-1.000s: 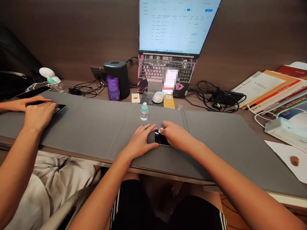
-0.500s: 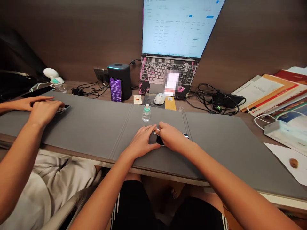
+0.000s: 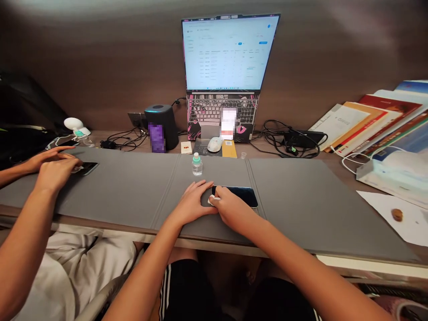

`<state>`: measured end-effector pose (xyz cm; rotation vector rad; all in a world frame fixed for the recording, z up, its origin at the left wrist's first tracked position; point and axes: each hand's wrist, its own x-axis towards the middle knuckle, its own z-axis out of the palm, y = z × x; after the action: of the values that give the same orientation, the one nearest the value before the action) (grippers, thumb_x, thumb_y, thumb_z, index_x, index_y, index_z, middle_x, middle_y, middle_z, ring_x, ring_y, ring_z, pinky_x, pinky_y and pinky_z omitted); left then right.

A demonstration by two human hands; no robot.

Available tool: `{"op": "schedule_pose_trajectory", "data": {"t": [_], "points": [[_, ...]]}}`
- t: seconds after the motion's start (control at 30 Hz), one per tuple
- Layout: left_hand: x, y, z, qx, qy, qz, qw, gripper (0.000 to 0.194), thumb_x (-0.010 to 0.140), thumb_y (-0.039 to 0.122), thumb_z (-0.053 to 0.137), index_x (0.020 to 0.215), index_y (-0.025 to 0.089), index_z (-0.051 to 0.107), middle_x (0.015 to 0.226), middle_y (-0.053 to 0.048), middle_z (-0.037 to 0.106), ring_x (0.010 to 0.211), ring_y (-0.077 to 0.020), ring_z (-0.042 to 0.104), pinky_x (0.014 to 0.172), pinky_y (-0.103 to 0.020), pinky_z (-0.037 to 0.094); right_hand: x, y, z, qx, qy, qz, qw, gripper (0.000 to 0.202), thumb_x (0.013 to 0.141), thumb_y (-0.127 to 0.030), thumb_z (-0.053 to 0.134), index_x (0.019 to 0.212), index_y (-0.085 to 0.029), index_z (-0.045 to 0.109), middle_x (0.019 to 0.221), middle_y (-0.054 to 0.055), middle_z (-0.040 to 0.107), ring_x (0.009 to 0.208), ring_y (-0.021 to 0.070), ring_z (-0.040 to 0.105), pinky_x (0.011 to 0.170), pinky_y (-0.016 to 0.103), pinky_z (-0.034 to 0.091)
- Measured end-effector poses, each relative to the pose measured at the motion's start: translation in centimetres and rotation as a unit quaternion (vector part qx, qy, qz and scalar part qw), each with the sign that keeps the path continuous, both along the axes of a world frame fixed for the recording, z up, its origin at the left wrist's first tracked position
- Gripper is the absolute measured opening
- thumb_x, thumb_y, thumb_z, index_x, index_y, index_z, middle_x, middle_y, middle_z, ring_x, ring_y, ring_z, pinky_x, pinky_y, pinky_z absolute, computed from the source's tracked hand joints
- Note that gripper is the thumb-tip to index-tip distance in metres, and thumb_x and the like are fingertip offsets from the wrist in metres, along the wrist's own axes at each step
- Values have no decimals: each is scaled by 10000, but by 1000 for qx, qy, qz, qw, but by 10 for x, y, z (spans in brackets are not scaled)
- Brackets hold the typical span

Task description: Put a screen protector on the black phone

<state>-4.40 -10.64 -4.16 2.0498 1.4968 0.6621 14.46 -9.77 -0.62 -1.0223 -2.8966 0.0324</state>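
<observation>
Black phone on a grey mat; laptop keyboard patterned pink and black.

Dark phone, slim, glossy black screen up and unlit, lying flat on the grey mat with its long side running left to right, near the front edge at the middle panel. Left end covered by a small white wipe, pinched there and pressed on the glass. Just behind, apart, a small clear bottle with a pale green cap, upright.
</observation>
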Motion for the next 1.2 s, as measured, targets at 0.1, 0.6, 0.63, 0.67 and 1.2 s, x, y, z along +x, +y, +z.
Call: {"op": "schedule_pose_trajectory", "data": {"t": [0.1,0.6,0.63,0.67,1.2], "points": [[0,0,0,-4,6,5,1000,810,805,491,794,1525,267,499,1629,-77,466,1573,-293,326,1318,-518,201,8,-2,-1,-4,12,7,1000,305,865,47,535,1086,-94,689,1003,120,597,944,230,558,808,321,439],[-1,-2,1,-26,13,43,999,648,871,421,741,1482,309,559,1648,-74,429,1544,-317,367,1275,-531,291,109,-15,0,-6,35,-63,997,349,927,-2,437,1129,-156,678,980,94,576,799,197,499,733,300,392],[-1,-2,1,-27,14,42,999,644,871,424,739,1479,307,562,1645,-75,433,1544,-316,368,1276,-528,291,114,-15,0,-4,33,-70,997,344,932,-11,438,1133,-152,680,968,93,573,789,200,493,729,305,388],[-1,-2,1,-27,14,40,999,641,874,427,735,1479,304,562,1643,-75,436,1544,-314,368,1277,-525,290,117,-16,-1,-2,29,-76,997,339,938,-19,440,1142,-145,681,959,94,570,782,202,488,728,310,385],[0,-2,-2,-27,24,47,998,629,896,449,718,1487,311,556,1650,-76,426,1551,-339,345,1265,-555,298,103,11,10,5,-54,-154,987,256,953,-37,469,959,-125,709,918,108,595,761,200,505,683,317,328]]}}
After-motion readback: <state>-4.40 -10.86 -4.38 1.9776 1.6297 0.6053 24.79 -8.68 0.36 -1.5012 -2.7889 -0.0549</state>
